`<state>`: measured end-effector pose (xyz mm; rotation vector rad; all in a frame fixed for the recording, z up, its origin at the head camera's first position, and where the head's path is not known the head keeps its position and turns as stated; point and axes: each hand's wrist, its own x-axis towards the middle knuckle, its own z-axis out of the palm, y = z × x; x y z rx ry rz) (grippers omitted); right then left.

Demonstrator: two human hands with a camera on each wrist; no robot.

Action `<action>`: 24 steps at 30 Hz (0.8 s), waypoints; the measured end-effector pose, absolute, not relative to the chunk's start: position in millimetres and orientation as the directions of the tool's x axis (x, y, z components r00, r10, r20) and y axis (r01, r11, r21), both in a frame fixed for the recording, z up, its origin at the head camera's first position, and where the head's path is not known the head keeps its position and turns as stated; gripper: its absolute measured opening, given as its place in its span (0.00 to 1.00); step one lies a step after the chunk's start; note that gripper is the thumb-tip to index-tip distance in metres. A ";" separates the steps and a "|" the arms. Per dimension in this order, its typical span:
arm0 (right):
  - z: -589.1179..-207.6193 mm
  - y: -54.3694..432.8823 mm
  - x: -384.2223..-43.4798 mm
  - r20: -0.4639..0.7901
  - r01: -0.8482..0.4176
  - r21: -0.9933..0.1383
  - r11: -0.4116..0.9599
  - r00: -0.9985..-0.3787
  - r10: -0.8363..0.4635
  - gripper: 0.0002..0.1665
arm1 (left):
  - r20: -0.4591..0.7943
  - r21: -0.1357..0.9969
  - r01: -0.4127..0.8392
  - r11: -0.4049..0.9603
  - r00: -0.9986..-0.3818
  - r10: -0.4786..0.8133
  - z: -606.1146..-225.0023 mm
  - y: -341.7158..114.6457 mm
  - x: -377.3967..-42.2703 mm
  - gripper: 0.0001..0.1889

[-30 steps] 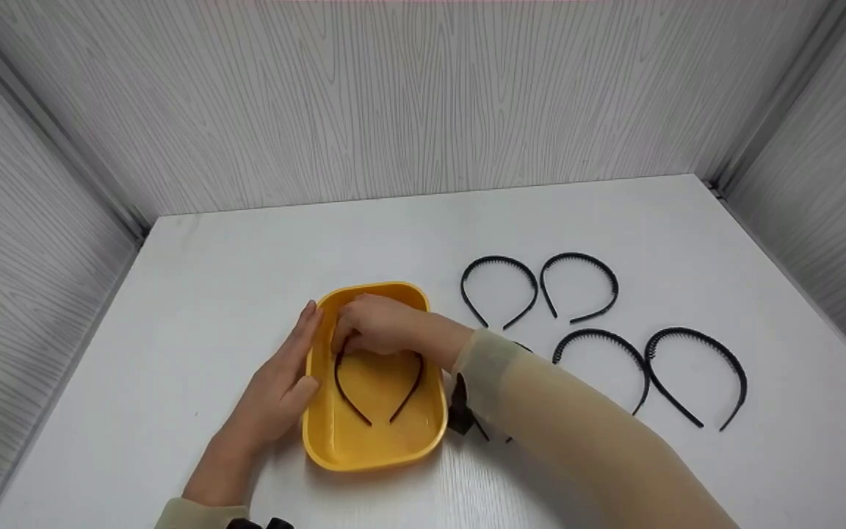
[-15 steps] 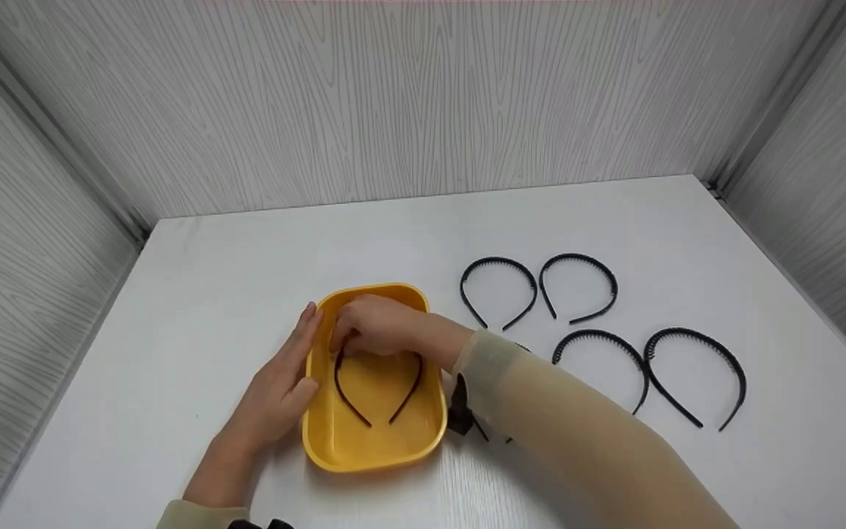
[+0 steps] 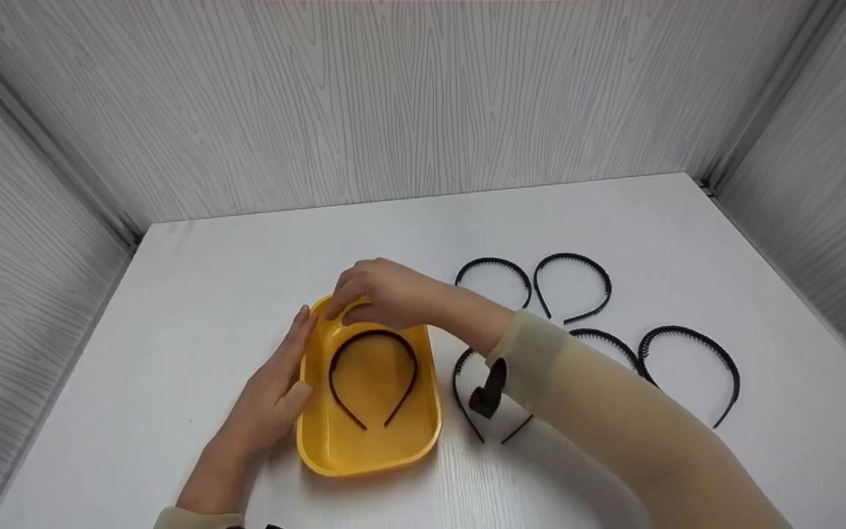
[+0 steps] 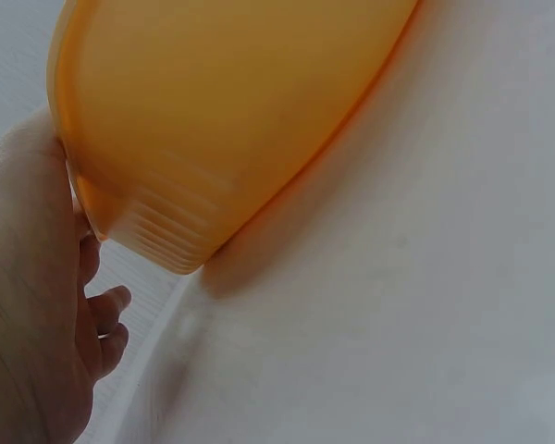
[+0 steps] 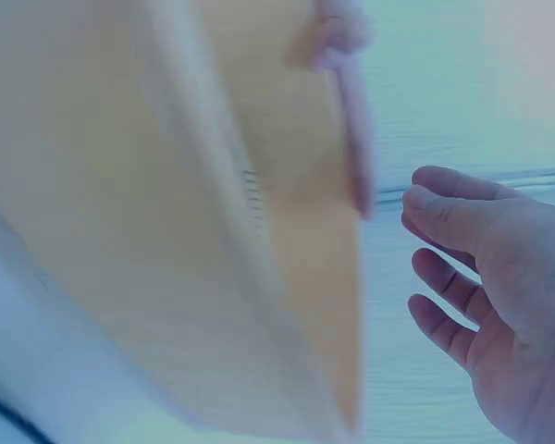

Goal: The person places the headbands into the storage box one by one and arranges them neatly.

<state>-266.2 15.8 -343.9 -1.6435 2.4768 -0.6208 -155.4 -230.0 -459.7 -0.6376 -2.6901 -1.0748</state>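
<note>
A yellow plastic box stands on the white table, and a black toothed headband lies inside it with the arch toward the far end. My left hand rests along the box's left side, fingers straight at the rim and thumb against the wall. Above the far end of the box, my right hand holds nothing, its fingers loosely bent. The right wrist view shows this right hand apart from the blurred box. In the left wrist view the box wall is next to my left hand.
Several more black headbands lie right of the box, such as one at the back and one at the far right. My right sleeve partly covers some. Pale wood-grain panels wall the table's back and sides.
My right hand has let go of the headband inside the box and lifted up over the far rim. The headband now lies fully in sight. My left hand stays at the box.
</note>
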 end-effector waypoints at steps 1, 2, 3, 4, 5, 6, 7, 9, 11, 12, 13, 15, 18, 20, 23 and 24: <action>-338.5 21.2 -266.4 0.155 -0.862 -0.391 0.323 -0.408 -0.900 0.15 | 0.316 0.613 0.454 0.647 -0.891 0.326 -459.8 -230.4 -155.5 0.45; -333.5 27.0 -266.6 0.173 -0.863 -0.394 0.316 -0.407 -0.897 0.15 | 0.318 0.612 0.455 0.647 -0.890 0.326 -459.8 -230.7 -155.6 0.44; -328.6 33.3 -267.0 0.190 -0.863 -0.400 0.310 -0.409 -0.893 0.15 | 0.318 0.612 0.454 0.647 -0.891 0.325 -459.8 -230.8 -155.6 0.44; -324.2 40.4 -267.5 0.207 -0.862 -0.405 0.304 -0.411 -0.888 0.14 | 0.318 0.611 0.453 0.649 -0.891 0.323 -459.9 -230.6 -155.6 0.44; -319.9 48.1 -267.9 0.223 -0.860 -0.413 0.300 -0.414 -0.883 0.14 | 0.318 0.610 0.453 0.651 -0.892 0.322 -460.0 -230.4 -155.5 0.44; -316.1 56.2 -268.4 0.240 -0.858 -0.422 0.293 -0.417 -0.876 0.14 | 0.319 0.611 0.451 0.651 -0.892 0.320 -460.2 -230.2 -155.4 0.43; -312.5 64.7 -268.6 0.256 -0.855 -0.431 0.289 -0.423 -0.869 0.14 | 0.320 0.610 0.452 0.651 -0.892 0.319 -460.4 -230.0 -155.4 0.43; -306.4 83.1 -269.0 0.286 -0.848 -0.447 0.286 -0.438 -0.852 0.14 | 0.324 0.609 0.453 0.651 -0.891 0.317 -460.7 -229.5 -155.5 0.44; -302.0 102.2 -269.2 0.316 -0.842 -0.458 0.286 -0.455 -0.833 0.14 | 0.335 0.606 0.463 0.648 -0.886 0.320 -461.3 -229.3 -155.5 0.44; -300.5 112.0 -269.5 0.330 -0.839 -0.463 0.285 -0.462 -0.823 0.14 | 0.337 0.605 0.466 0.646 -0.885 0.322 -461.6 -229.3 -155.6 0.44; -299.3 121.9 -269.5 0.340 -0.834 -0.470 0.289 -0.473 -0.813 0.14 | 0.339 0.605 0.468 0.644 -0.883 0.324 -461.9 -229.3 -155.8 0.44; -298.5 141.2 -270.3 0.359 -0.825 -0.481 0.298 -0.495 -0.791 0.14 | 0.336 0.610 0.465 0.642 -0.885 0.322 -462.2 -229.4 -156.0 0.44; -300.7 169.1 -271.5 0.358 -0.794 -0.507 0.337 -0.549 -0.755 0.14 | 0.324 0.622 0.451 0.640 -0.892 0.314 -462.1 -229.7 -155.8 0.45; -304.4 187.2 -272.0 0.343 -0.763 -0.525 0.377 -0.595 -0.727 0.14 | 0.314 0.629 0.440 0.640 -0.898 0.309 -461.9 -230.2 -155.3 0.46; -313.0 214.5 -272.7 0.311 -0.704 -0.560 0.437 -0.667 -0.677 0.14 | 0.302 0.633 0.428 0.645 -0.904 0.304 -461.7 -231.6 -154.3 0.46; -316.8 223.6 -272.9 0.301 -0.683 -0.573 0.453 -0.689 -0.659 0.14 | 0.299 0.634 0.424 0.646 -0.905 0.302 -461.7 -232.2 -153.7 0.46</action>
